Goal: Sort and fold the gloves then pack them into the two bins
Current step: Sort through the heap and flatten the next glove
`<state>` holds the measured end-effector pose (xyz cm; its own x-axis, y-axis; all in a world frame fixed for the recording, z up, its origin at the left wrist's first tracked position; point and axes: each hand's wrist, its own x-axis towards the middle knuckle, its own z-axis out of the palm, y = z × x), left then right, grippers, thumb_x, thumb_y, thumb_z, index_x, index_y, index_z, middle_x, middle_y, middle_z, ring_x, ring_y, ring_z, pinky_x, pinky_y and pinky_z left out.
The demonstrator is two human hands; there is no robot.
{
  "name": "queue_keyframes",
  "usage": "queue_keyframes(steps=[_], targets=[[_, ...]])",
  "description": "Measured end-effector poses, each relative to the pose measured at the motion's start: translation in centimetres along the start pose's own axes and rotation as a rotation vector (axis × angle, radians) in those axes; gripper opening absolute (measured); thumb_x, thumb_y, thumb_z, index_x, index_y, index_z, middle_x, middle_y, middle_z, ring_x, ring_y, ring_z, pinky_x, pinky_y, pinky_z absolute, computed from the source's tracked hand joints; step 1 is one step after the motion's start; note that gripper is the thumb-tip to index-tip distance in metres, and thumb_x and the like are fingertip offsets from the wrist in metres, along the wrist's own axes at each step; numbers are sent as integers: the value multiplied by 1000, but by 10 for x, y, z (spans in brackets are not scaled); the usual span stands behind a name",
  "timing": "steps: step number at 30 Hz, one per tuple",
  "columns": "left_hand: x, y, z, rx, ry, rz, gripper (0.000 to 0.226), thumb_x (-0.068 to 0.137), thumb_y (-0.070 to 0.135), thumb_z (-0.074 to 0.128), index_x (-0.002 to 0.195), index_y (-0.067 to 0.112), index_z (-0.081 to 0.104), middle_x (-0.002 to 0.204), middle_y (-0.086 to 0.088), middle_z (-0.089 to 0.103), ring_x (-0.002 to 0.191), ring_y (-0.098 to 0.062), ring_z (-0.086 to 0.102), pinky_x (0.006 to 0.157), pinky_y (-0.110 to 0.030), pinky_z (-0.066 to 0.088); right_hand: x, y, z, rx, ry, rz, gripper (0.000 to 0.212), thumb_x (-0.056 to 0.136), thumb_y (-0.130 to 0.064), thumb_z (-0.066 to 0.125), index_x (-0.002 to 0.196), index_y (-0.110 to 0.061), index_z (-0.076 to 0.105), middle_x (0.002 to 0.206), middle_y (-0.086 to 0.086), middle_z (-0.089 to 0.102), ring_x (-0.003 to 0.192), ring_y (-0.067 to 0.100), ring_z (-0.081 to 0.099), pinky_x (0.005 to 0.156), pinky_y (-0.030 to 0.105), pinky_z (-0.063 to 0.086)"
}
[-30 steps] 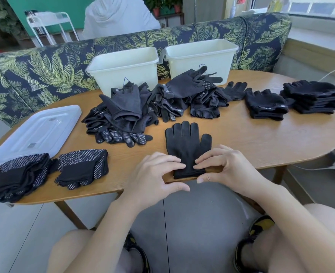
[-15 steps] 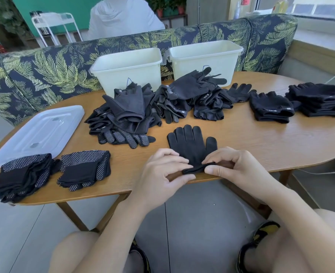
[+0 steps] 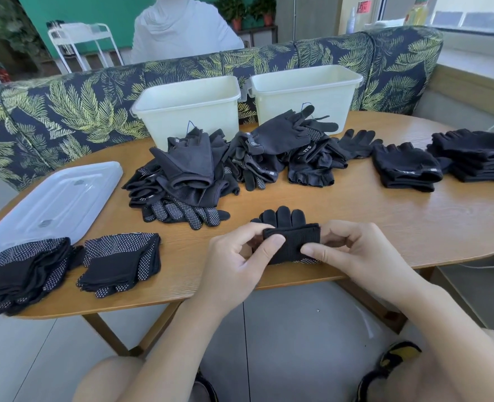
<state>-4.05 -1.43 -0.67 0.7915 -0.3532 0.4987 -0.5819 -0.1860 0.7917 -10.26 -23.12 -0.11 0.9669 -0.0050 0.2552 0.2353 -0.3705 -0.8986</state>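
1. We hold the black knit glove point(image 3: 290, 242) at the near edge of the wooden table point(image 3: 385, 227). Left hand point(image 3: 240, 256) pinches the cuff's left corner, right hand point(image 3: 344, 250) the right corner; the cuff is folded up toward the fingers.
2. Judgement: for a clean fold we should bring the cuff edge level across the finger bases, keep both corners even, then press flat before stacking.
3. Unsorted glove heap point(image 3: 211, 172) lies mid-table, just in front of the left bin point(image 3: 187, 108) and right bin point(image 3: 304, 88); neither bin shows any gloves from this angle.
4. Folded dotted stacks point(image 3: 121, 262) sit at left beside a clear lid point(image 3: 51, 204); plain folded stacks point(image 3: 408, 169) at right.
5. Room: leaf-print bench point(image 3: 65, 111) behind the table, a person in white beyond.
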Motion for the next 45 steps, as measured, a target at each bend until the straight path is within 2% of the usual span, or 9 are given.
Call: queue_keyframes(steps=[3, 7, 15, 22, 29, 32, 35, 39, 45], targets=[[15, -3, 4, 1, 5, -77, 13, 97, 35, 67, 96, 24, 74, 80, 9, 75, 77, -12, 71, 69, -30, 56, 12, 2, 1, 98, 57, 47, 19, 83, -36, 75, 92, -20, 78, 91, -2, 80, 91, 18, 76, 89, 43, 58], [39, -10, 10, 20, 12, -184, 13, 100, 29, 65, 101, 20, 74, 82, 9, 77, 80, -7, 73, 69, -25, 56, 32, 8, 0, 40, 118, 67, 23, 82, -43, 76, 89, -21, 77, 86, -3, 79, 86, 19, 76, 90, 50, 57], [61, -21, 7, -68, -88, -396, 35, 91, 27, 77, 124, 32, 66, 89, 7, 78, 82, -9, 74, 79, -27, 59, 56, 22, -3, -79, 147, 113, 21, 80, -45, 77, 83, -25, 78, 81, -11, 78, 79, 7, 74, 81, 33, 59], [56, -30, 8, 200, -22, -335, 44, 85, 27, 82, 125, 36, 67, 90, 17, 72, 77, -2, 63, 72, -7, 44, 68, 34, -5, -267, 149, 155, 17, 75, -46, 85, 81, -31, 77, 77, -14, 74, 75, 3, 68, 71, 19, 54], [53, -35, 4, 252, -36, -245, 33, 89, 25, 77, 117, 43, 73, 115, 27, 64, 106, 9, 56, 96, -24, 47, 54, 26, -2, -319, 262, 10, 18, 82, -39, 82, 97, -30, 75, 81, -19, 70, 79, -1, 61, 73, 6, 42], [54, -36, 3, 229, -93, -213, 27, 93, 25, 72, 111, 45, 76, 127, 23, 64, 124, 2, 54, 109, -37, 44, 40, 22, 2, -446, 181, -167, 29, 83, -52, 74, 103, -31, 77, 100, -23, 68, 101, -1, 58, 87, 9, 39], [52, -35, 2, 233, -134, -146, 24, 95, 21, 71, 105, 41, 78, 122, 23, 66, 125, 4, 52, 111, -26, 40, 32, 27, 5, -547, 3, -238, 39, 85, -65, 67, 111, -38, 75, 113, -28, 64, 112, -1, 52, 97, 24, 40], [49, -38, -3, 350, -197, -71, 19, 96, 23, 70, 105, 37, 79, 117, 24, 69, 127, 6, 48, 106, -5, 26, 32, 36, 6, -606, -82, -219, 46, 85, -73, 57, 116, -43, 73, 118, -30, 60, 115, -4, 46, 97, 22, 33], [49, -42, -6, 343, -222, -121, 17, 97, 29, 68, 106, 39, 78, 118, 28, 66, 127, 7, 47, 106, -10, 28, 33, 38, 7, -597, -70, -256, 43, 87, -66, 59, 113, -38, 77, 117, -27, 62, 113, -6, 45, 97, 22, 33]])
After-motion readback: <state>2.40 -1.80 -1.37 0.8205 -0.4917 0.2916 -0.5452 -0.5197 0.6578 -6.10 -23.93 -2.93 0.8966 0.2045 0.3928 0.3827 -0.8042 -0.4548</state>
